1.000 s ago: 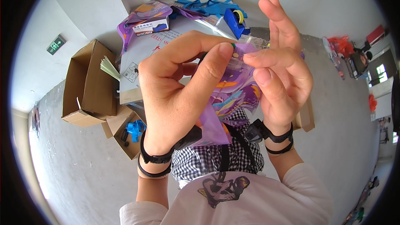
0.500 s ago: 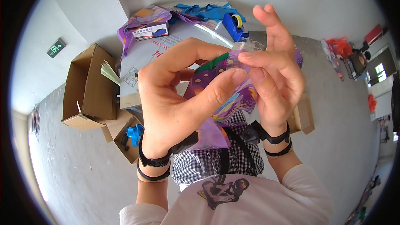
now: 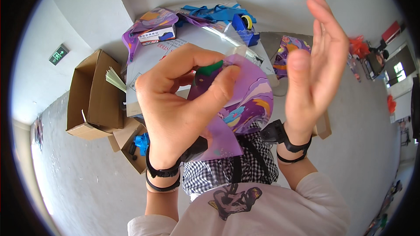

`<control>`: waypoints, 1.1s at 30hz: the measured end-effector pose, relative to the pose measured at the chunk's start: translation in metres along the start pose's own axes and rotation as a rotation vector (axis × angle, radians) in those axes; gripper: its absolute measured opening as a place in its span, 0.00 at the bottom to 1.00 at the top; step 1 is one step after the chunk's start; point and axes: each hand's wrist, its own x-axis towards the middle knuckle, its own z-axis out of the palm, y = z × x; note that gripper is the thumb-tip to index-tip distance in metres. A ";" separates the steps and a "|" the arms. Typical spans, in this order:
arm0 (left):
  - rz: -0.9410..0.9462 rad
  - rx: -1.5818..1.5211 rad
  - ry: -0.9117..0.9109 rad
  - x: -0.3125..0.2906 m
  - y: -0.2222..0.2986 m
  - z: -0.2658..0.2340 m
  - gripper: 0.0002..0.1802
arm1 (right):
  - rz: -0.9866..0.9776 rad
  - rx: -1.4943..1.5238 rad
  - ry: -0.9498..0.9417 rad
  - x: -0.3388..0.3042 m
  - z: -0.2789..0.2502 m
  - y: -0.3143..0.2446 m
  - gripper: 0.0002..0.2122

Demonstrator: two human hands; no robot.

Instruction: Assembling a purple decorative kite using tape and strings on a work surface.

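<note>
Head view: the left hand (image 3: 183,109) pinches a purple packet (image 3: 245,105) at chest height, above the table (image 3: 175,52). The right hand (image 3: 315,61) is spread, apart. One-handed, the slick packet may slip.

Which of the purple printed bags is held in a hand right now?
The purple bag in the left hand, pinched between thumb and fingers. The other purple bags lie untouched: one on the table's far left, one at its right edge.
</note>
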 end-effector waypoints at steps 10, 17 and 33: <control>0.065 -0.026 -0.012 0.000 -0.004 -0.003 0.10 | -0.641 -0.201 -0.001 0.014 0.000 0.013 0.10; 0.111 0.021 -0.039 -0.001 -0.002 0.000 0.08 | -0.135 0.047 -0.319 0.029 -0.009 0.001 0.08; -0.069 0.042 -0.034 -0.001 -0.003 -0.002 0.10 | 0.253 0.340 -0.364 0.021 -0.004 0.001 0.06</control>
